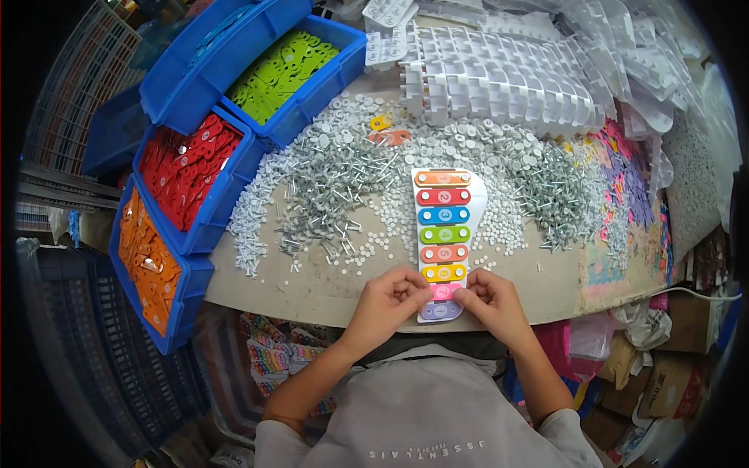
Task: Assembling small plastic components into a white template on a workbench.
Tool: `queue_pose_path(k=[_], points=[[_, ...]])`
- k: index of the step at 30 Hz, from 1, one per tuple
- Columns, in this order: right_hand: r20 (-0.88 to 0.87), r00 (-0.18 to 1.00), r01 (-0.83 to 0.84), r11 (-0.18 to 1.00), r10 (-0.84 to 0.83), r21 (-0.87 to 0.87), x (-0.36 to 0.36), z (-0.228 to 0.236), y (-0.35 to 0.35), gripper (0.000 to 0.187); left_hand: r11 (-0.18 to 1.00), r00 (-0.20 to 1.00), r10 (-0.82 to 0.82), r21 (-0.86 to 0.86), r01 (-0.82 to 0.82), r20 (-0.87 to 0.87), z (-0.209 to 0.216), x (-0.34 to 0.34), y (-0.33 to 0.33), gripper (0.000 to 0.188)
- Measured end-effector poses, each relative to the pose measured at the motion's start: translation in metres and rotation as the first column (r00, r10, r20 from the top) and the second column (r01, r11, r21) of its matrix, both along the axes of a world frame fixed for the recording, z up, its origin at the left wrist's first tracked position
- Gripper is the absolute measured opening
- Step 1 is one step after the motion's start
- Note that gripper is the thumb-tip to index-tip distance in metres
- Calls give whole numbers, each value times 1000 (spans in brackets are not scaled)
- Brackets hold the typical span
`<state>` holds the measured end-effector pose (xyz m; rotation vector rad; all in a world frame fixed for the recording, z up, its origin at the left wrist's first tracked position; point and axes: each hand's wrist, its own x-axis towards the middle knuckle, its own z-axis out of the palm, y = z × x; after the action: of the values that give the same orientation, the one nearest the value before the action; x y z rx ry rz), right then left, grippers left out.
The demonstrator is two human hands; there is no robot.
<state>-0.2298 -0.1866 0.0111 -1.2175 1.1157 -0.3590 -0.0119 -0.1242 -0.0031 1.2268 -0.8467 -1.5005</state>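
A toy xylophone [444, 234] lies on the table in front of me, its white base carrying a column of coloured bars. White round caps sit at both ends of the upper bars. Close to the near end is a pink bar [445, 292], with a purple bar [441, 311] below it. At the pink bar's left end, my left hand [392, 303] has its fingers curled and pressed together. My right hand [493, 303] is closed too, its thumb at the bar's right end. Whatever small part either hand pinches is hidden by the fingers.
Piles of metal pins [324, 207] and white caps [484, 148] cover the table's middle. Blue bins with red bars [187, 168], orange bars [148, 261] and green bars [285, 70] stand left. Stacked white bases [507, 74] fill the back; purple bars [630, 168] lie right.
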Motion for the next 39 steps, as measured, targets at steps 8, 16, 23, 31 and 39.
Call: queue_pose_path(k=[8, 16, 23, 31, 39], points=[[40, 999, -44, 974, 36, 224, 7, 11, -12, 22, 972, 940, -224, 124, 198, 259, 2, 7, -11, 55], [-3, 998, -58, 985, 60, 162, 9, 6, -9, 21, 972, 971, -225, 92, 218, 85, 2, 6, -20, 43], [11, 999, -47, 990, 46, 131, 10, 13, -6, 20, 976, 963, -216, 38, 213, 159, -7, 3, -16, 43], [-218, 918, 191, 848, -333, -494, -38, 6, -21, 18, 996, 801, -71, 83, 27, 594, 24, 45, -23, 20], [-469, 444, -135, 460, -763, -877, -193, -21, -81, 24, 908, 266, 363, -403, 111, 893, 1, 83, -39, 10]])
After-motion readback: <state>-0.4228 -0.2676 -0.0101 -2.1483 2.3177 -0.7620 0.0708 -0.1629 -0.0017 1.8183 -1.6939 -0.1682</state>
